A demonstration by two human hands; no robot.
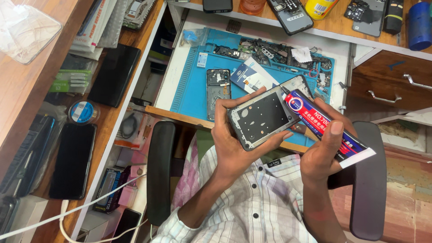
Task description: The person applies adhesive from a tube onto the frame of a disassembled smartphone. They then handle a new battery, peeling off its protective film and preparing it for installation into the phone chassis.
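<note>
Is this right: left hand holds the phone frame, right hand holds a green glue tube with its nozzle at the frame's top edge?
Not quite. In the head view the glue tube in the right hand is red, blue and white, not green. The rest holds: the left hand holds the phone frame, nozzle at its top edge.

The phone frame (265,116) looks like matt dark metal with a grey plastic rim. The glue tube (325,129) is glossy soft plastic or foil. The blue mat (193,90) seems matt rubber; the tabletop (342,22) is smooth wood.
</note>
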